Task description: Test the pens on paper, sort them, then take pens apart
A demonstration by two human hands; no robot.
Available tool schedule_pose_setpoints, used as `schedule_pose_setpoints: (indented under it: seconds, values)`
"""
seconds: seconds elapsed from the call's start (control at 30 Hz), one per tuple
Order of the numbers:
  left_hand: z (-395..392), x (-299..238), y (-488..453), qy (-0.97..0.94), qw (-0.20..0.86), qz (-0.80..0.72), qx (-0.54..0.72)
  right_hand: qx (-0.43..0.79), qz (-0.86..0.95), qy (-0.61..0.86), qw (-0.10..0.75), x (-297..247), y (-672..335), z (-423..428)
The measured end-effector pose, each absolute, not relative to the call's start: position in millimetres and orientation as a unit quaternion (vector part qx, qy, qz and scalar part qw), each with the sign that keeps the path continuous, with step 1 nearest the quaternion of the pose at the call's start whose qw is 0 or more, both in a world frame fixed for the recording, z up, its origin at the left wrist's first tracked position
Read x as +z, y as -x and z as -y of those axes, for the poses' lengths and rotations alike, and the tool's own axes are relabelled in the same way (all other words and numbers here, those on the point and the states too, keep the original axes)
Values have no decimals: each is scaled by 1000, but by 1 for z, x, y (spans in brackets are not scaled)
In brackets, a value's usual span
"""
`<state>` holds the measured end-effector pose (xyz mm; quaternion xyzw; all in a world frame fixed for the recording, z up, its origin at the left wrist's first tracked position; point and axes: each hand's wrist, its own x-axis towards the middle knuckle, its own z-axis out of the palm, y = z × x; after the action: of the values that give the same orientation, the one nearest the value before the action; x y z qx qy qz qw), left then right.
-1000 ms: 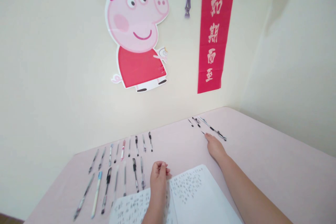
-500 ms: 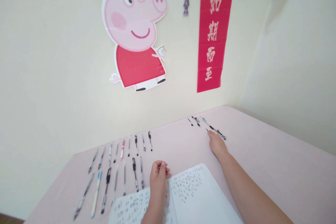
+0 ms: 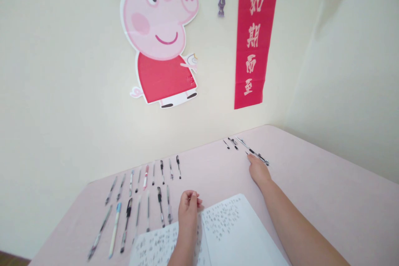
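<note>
My right hand (image 3: 259,170) reaches to the far right of the table, fingers closed together on a pen. Only its thin dark tip (image 3: 246,153) pokes out past the fingertips; my hand hides the rest. Just beyond lies a clear pen with black parts (image 3: 252,150), and left of it are small black pen parts (image 3: 233,143). My left hand (image 3: 188,203) rests at the top edge of an open notebook (image 3: 246,239) with handwriting on both pages. Its fingers are curled in, and whatever they may hold is hidden.
Left of the notebook, two rows of pens lie side by side, among them a black-capped pen (image 3: 126,225), a blue-capped pen (image 3: 114,230) and a pink pen (image 3: 146,177). A pink cloth (image 3: 327,199) covers the table, which meets the wall (image 3: 77,104) behind.
The view has shifted very slightly. Both hands stay in nearly the same place, and the pens and notebook lie as before.
</note>
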<state>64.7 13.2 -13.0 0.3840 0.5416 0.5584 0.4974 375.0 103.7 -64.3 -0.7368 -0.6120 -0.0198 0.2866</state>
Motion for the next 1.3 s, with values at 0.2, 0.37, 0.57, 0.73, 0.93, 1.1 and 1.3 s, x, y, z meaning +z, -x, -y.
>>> schedule_pose_setpoints:
  seconds: [0.2, 0.37, 0.57, 0.73, 0.93, 1.1, 1.3]
  values:
    - [-15, -14, -65, -385, 498, -541, 557, -56, 607, 739, 286, -65, -376, -104]
    - [-15, -16, -65, -379, 507, -538, 557, -61, 607, 741, 281, -62, -374, -103]
    - [-15, -15, -65, -375, 500, -540, 563, -28, 603, 737, 305, -55, -371, -99]
    - [-16, -18, -64, -380, 502, -538, 561, -59, 627, 715, 302, -38, -353, -93]
    - [-15, -16, -65, -375, 506, -532, 567, -10, 725, 607, 324, -14, -296, -80]
    - [-15, -12, -67, -365, 507, -535, 569, 63, 770, 542, 331, -7, -255, -68]
    - [-15, -13, -66, -373, 502, -534, 569, 85, 812, 486, 312, -8, -240, -59]
